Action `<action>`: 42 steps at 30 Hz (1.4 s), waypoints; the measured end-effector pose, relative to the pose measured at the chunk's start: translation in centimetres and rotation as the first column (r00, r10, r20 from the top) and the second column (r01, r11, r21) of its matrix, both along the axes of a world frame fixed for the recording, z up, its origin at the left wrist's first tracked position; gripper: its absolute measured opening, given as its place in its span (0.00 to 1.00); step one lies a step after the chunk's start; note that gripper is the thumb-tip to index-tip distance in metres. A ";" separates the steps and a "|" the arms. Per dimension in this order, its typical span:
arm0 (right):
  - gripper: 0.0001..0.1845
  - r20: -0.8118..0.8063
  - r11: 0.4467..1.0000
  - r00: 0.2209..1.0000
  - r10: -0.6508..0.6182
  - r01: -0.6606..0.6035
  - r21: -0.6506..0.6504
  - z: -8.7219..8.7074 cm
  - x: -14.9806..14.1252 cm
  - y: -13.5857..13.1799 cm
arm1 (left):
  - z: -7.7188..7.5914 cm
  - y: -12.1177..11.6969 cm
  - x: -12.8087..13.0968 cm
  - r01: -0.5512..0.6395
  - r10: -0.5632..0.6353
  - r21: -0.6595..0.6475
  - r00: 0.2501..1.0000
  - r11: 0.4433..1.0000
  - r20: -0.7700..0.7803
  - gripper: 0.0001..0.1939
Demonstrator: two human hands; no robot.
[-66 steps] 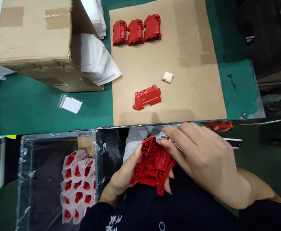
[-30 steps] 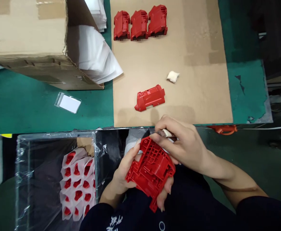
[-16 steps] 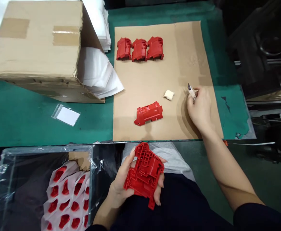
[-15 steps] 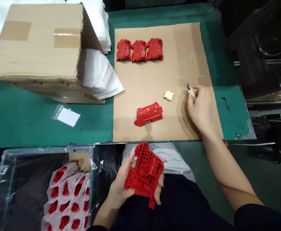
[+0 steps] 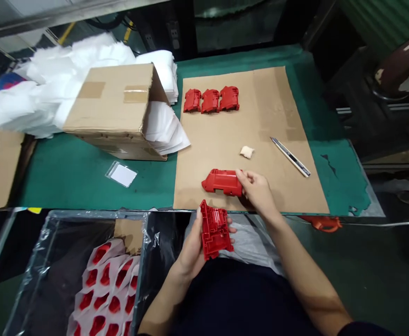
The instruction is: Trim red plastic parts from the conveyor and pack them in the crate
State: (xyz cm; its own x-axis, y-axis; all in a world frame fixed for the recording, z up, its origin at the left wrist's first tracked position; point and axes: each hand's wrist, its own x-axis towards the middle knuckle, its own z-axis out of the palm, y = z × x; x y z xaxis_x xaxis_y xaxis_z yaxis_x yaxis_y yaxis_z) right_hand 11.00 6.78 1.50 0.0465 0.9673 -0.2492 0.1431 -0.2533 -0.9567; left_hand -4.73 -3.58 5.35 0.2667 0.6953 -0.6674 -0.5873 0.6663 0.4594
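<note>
Knife (image 5: 290,157) down at right, the freed right hand (image 5: 259,190) grips a red cover (image 5: 222,180), left hand (image 5: 192,243) clasping a red shell (image 5: 214,237).

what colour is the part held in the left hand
The ribbed part in the left hand is red, as the head view shows.

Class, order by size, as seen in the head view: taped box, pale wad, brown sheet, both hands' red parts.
Brown sheet
Taped box
Red part in left hand, red part in right hand: too alike to rank
Pale wad
</note>
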 end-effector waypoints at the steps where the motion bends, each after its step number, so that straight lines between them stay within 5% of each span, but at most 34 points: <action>1: 0.31 -0.111 0.997 0.992 -0.062 0.056 -0.058 0.3 -0.1 -1.3 | -0.2 0.0 0.3 -0.039 0.039 -0.004 0.999 0.999 -0.036 0.30; 5: 0.30 -0.414 0.971 0.892 -0.182 0.095 -0.221 1.6 -1.2 -7.3 | -0.6 0.5 1.8 -0.186 0.187 0.022 0.980 0.982 -0.062 0.33; 11: 0.26 -0.480 0.970 0.872 -0.091 -0.031 -0.240 2.2 -1.8 -12.8 | 0.7 1.3 3.5 -0.306 0.310 0.059 0.945 0.950 -0.104 0.34; 16: 0.25 -0.392 0.983 0.920 0.017 -0.086 -0.159 2.7 -0.6 -13.0 | 1.7 1.0 3.9 -0.304 0.313 0.127 0.948 0.944 -0.055 0.35; 26: 0.24 -0.298 0.980 0.945 0.138 -0.173 -0.096 4.0 -0.1 -12.7 | 0.8 -0.1 3.3 -0.343 0.348 0.178 0.937 0.922 0.006 0.37; 42: 0.26 -0.339 0.964 0.932 0.130 -0.199 -0.176 4.5 0.5 -12.6 | 0.9 0.1 3.3 -0.327 0.332 0.125 0.943 0.937 -0.019 0.36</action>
State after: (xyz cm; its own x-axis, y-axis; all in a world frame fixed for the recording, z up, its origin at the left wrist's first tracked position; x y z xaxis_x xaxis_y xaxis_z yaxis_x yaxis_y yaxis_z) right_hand 11.47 -5.83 6.00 -0.2249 0.8808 -0.4166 -0.1070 -0.4473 -0.8880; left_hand -1.40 -3.45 6.21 -0.0160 0.8142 -0.5804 -0.7446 0.3777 0.5504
